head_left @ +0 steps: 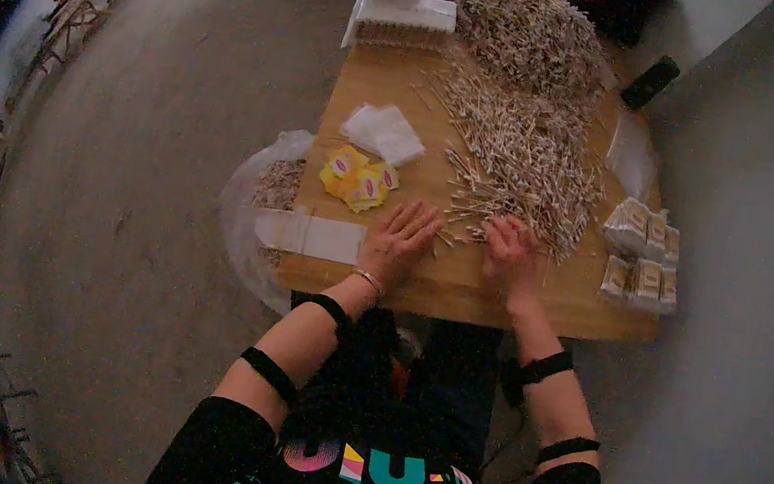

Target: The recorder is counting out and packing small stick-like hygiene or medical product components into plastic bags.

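A large heap of loose cotton swabs [533, 149] spreads down the wooden table toward me. At its near left edge my left hand [399, 242] lies flat, palm down with fingers stretched out, beside a few stray swabs. My right hand [508, 256] rests on the near edge of the heap with its fingers curled in. Whatever those fingers hold, if anything, is hidden. Left of my left hand is a white card strip [331, 240], reaching past the table's edge. Yellow labels [359, 180] lie in a small pile above it, beside clear plastic bags [385, 133].
Packed small bundles [639, 280] stand in rows at the table's right edge, below a clear plastic sheet [632, 154]. White stacks [405, 22] sit at the far left corner. A dark cylinder [650, 82] is at the far right. An open plastic sack [265, 182] of swabs stands left of the table.
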`<state>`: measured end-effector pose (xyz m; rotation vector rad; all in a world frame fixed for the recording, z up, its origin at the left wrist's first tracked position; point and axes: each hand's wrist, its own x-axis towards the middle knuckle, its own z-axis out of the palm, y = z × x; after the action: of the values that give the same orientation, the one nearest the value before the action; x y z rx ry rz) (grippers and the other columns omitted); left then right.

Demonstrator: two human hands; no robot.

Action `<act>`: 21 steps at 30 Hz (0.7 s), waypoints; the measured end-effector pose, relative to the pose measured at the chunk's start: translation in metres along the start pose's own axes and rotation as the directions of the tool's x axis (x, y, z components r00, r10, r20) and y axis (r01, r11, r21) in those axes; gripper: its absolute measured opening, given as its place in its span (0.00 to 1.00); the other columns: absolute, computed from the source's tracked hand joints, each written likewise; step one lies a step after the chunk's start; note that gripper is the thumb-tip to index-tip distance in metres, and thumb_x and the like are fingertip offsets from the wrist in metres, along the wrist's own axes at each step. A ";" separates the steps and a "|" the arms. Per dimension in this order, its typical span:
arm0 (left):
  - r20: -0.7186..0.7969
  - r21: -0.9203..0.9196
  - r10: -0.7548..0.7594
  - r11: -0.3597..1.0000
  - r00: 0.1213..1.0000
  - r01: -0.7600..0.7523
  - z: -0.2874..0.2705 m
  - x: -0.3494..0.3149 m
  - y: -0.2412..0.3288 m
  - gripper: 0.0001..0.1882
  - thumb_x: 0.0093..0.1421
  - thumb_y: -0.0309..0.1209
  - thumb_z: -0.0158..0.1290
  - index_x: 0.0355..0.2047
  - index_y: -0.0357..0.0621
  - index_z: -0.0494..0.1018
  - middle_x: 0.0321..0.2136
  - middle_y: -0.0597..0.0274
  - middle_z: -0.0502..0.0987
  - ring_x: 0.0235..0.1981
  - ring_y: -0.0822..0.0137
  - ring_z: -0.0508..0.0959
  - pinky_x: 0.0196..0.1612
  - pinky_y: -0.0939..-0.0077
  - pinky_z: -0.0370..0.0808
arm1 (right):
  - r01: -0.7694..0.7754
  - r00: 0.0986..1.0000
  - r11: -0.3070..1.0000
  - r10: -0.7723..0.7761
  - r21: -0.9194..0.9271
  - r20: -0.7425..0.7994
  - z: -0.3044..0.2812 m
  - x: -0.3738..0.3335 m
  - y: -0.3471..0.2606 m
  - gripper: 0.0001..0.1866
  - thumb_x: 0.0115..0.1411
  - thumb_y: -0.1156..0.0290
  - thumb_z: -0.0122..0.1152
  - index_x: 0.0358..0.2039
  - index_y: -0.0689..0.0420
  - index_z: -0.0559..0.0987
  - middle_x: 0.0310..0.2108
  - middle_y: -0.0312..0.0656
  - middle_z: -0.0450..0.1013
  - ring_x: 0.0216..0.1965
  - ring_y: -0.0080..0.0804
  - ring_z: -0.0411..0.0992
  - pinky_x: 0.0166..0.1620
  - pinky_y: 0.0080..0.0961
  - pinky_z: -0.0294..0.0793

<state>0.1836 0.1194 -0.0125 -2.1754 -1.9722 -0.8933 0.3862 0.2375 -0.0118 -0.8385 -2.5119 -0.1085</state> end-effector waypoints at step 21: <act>0.043 -0.131 0.000 0.991 0.999 0.006 0.005 -0.010 -0.008 0.14 0.49 0.27 0.50 0.39 0.51 0.73 0.40 0.64 0.73 0.46 0.58 0.69 0.50 0.66 0.68 | -0.127 0.991 0.977 0.130 0.171 -0.006 0.008 0.032 -0.041 0.06 0.48 0.67 0.57 0.27 0.45 0.80 0.29 0.33 0.71 0.39 0.36 0.66 0.45 0.35 0.62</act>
<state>0.1780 0.1143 -0.0240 -2.2801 -1.9892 -1.0132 0.3369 0.2238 -0.0002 -0.9221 -2.4025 0.1398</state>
